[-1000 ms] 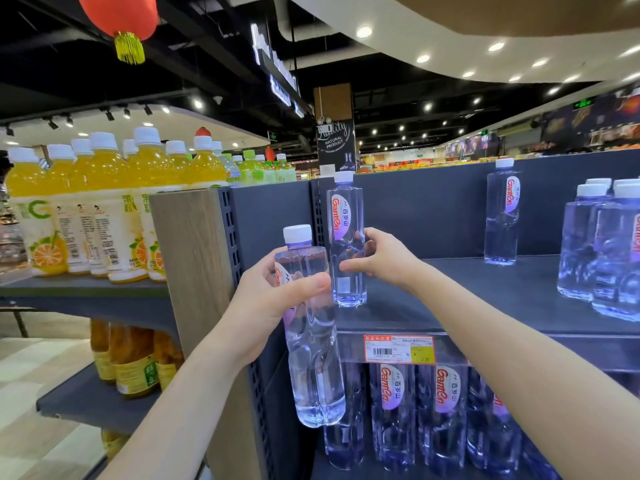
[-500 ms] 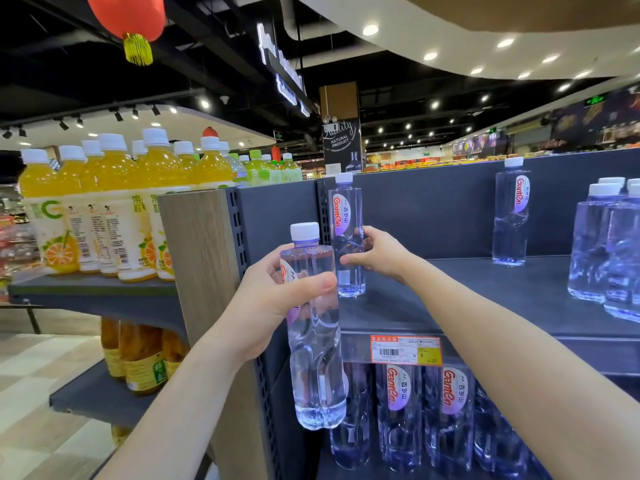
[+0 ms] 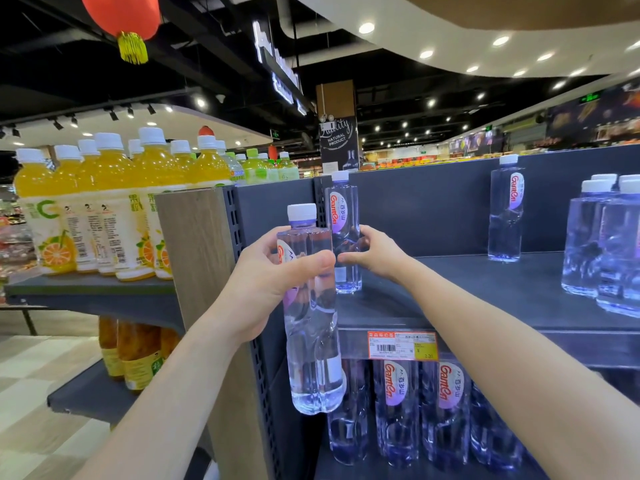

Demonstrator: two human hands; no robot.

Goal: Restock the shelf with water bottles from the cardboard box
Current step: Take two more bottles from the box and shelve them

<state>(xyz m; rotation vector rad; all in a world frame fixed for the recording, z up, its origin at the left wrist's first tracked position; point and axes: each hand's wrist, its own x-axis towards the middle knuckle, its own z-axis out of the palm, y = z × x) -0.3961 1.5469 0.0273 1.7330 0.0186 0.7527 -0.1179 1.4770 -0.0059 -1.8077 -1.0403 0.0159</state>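
My left hand (image 3: 273, 271) grips a clear water bottle (image 3: 311, 341) with a white cap, upright in the air in front of the shelf's left end. My right hand (image 3: 377, 254) holds a second water bottle (image 3: 343, 216) that stands on the dark grey shelf (image 3: 467, 289) in its back left corner. Another single bottle (image 3: 506, 209) stands at the back of the same shelf, and a cluster of bottles (image 3: 602, 244) at the right. The cardboard box is out of view.
Below the shelf's price tag (image 3: 401, 345), a row of water bottles (image 3: 422, 410) fills the lower shelf. A wooden end panel (image 3: 197, 258) separates this unit from the left shelf of orange juice bottles (image 3: 104, 209). A red lantern (image 3: 121, 15) hangs overhead.
My right hand has pushed its bottle back into the shelf's left corner and still holds it. The left hand with its bottle has risen slightly, closer to the right hand.
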